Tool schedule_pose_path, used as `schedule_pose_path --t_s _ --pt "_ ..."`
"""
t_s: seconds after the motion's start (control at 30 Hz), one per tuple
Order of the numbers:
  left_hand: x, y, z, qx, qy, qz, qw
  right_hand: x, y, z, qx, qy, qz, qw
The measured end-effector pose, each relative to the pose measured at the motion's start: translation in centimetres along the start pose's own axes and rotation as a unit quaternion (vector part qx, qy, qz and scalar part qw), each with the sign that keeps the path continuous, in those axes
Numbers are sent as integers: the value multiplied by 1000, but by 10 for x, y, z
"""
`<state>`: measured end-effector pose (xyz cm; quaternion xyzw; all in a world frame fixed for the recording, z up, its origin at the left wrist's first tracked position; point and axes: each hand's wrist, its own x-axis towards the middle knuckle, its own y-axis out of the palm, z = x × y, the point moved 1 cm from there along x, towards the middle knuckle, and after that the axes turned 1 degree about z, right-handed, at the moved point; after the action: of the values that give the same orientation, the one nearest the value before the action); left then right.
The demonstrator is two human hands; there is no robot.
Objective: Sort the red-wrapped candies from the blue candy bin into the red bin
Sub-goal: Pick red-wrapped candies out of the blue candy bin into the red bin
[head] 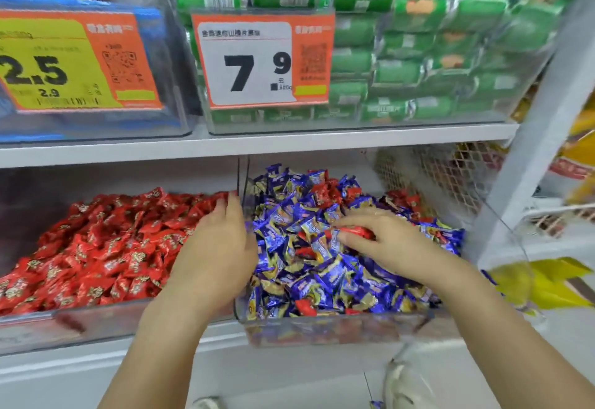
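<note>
Red candies fill the red bin under my left hand. I cannot tell how far that hand is open. The blue candy bin sits under my right hand, which pinches one red-wrapped candy. More red ones lie just past its fingers.
</note>
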<state>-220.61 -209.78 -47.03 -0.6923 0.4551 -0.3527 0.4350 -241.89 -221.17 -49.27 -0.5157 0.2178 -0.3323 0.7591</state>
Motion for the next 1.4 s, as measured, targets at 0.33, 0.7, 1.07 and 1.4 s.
schedule_pose_path --t_s 0.33,0.7,1.07,1.4 --pt "-2 35 -56 -27 121 47 991 -26 -11 -25 -20 65 -152 986" --pt "17 53 -59 58 84 122 987 0 -9 23 34 24 -155 987" --pt "15 16 -47 -39 72 135 987 6 8 19 -104 25 -37 994" --pt "13 10 -54 -76 44 -44 995 -39 -54 -24 189 192 -190 944"
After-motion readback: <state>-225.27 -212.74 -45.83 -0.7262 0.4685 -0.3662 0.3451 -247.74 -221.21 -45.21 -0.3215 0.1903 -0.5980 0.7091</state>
